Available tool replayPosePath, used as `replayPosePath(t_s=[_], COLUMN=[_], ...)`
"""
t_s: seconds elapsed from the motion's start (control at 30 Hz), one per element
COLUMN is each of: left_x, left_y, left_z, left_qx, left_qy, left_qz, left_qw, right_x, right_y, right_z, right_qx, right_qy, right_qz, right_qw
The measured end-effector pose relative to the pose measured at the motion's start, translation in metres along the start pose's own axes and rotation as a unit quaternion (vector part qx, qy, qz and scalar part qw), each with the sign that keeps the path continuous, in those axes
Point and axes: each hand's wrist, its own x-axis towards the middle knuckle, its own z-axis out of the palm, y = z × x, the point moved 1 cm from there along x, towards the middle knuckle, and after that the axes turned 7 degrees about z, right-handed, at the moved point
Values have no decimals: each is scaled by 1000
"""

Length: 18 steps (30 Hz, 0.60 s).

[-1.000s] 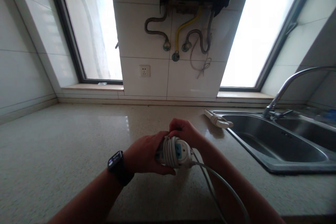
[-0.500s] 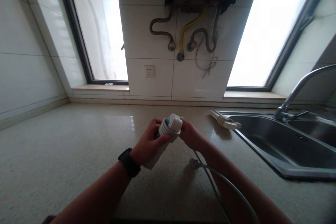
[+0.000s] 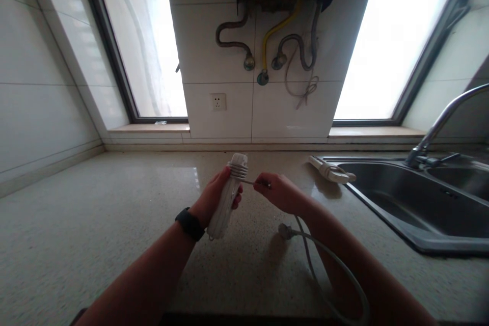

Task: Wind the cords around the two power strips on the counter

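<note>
A white power strip (image 3: 224,208) lies tilted in my left hand (image 3: 214,192), whose fingers wrap round its body. Several turns of white cord (image 3: 239,170) circle the strip near its far end. From those turns a stretch of cord runs to my right hand (image 3: 275,191), which is closed on it in a pinch. The rest of the cord (image 3: 346,271) loops down beside and over my right forearm. Its plug (image 3: 284,231) hangs or rests just above the counter below my right wrist; which of the two I cannot tell.
A second white strip with wound cord (image 3: 331,170) lies by the rim of the steel sink (image 3: 382,204) at right. A curved faucet (image 3: 439,125) stands behind the sink. On the tiled wall are a socket (image 3: 219,102) and hoses (image 3: 275,30). The speckled counter (image 3: 95,229) spreads left.
The strip has turned from end-on so its long face now shows. My right hand has come away from it to the right, drawing a length of cord out straight.
</note>
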Motion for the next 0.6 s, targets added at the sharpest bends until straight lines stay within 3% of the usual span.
replayPosePath(t_s=[0.2, 0.4, 0.6], left_x=[7, 4, 8], left_y=[2, 6, -1], left_z=[-11, -12, -20], left_qx=[83, 151, 219], left_qy=[33, 11, 32], left_qz=[30, 10, -4], left_qw=[996, 988, 975], right_x=[-9, -17, -32], right_y=[-12, -26, -29], right_z=[-9, -13, -31], right_qx=[-179, -318, -374], right_qy=[42, 79, 122], right_qz=[-69, -178, -263], right_qw=[980, 928, 881])
